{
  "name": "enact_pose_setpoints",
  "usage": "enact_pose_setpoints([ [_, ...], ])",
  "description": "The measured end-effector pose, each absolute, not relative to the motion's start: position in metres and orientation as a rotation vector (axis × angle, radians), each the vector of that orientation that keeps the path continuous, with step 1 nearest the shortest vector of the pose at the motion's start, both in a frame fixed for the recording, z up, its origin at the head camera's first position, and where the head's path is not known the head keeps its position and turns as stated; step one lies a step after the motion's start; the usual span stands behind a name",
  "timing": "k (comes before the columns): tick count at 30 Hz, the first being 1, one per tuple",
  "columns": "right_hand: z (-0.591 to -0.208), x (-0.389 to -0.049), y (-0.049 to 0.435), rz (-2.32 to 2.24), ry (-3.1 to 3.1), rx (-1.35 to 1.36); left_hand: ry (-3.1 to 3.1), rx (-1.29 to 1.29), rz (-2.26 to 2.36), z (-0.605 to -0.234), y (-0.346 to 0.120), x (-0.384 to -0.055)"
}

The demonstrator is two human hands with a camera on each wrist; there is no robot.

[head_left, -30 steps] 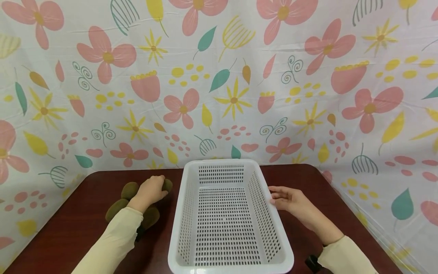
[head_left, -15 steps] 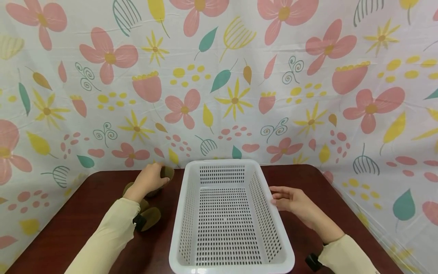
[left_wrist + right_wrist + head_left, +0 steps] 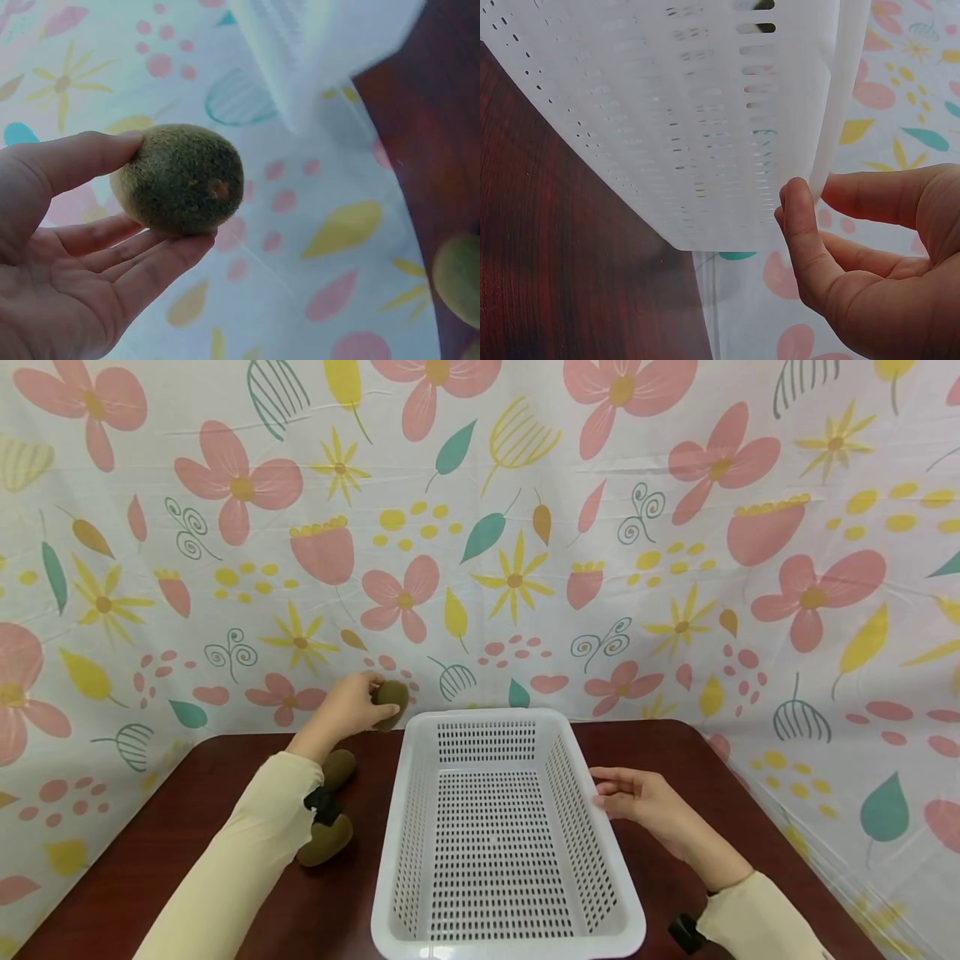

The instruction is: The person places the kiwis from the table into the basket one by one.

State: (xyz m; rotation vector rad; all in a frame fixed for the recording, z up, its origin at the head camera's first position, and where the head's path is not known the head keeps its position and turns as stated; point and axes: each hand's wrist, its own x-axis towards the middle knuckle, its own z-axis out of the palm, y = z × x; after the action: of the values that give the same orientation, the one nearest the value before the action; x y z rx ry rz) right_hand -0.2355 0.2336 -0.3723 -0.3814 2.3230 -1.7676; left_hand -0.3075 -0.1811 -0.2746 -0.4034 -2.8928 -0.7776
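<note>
I have the left hand (image 3: 341,712) raised near the far left corner of the white plastic basket (image 3: 480,716), thumb and fingers clamped on a brown kiwifruit (image 3: 180,180). The fruit is off the table (image 3: 180,843), outside the rim. On my right, the right hand (image 3: 645,806) pinches the basket's right rim between thumb and bent fingers. Two more kiwifruit (image 3: 339,768) show beside the left sleeve (image 3: 240,852); floral cloth (image 3: 480,610) hangs behind.
</note>
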Motion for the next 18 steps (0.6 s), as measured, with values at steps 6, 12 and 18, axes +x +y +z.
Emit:
enact_pose_setpoints([
  [6,-0.373,-0.236,0.234,-1.76,2.328,-0.378,-2.885,-0.385,-0.942,-0.256,-0.151,-0.318],
  [12,-0.373,-0.236,0.235,-1.753,2.325,-0.383,-2.91,-0.351,-1.188,-0.249,-0.123,-0.33],
  [18,-0.373,-0.235,0.235,-1.754,2.329,-0.373,-2.897,-0.308,-1.489,-0.253,-0.094,-0.338],
])
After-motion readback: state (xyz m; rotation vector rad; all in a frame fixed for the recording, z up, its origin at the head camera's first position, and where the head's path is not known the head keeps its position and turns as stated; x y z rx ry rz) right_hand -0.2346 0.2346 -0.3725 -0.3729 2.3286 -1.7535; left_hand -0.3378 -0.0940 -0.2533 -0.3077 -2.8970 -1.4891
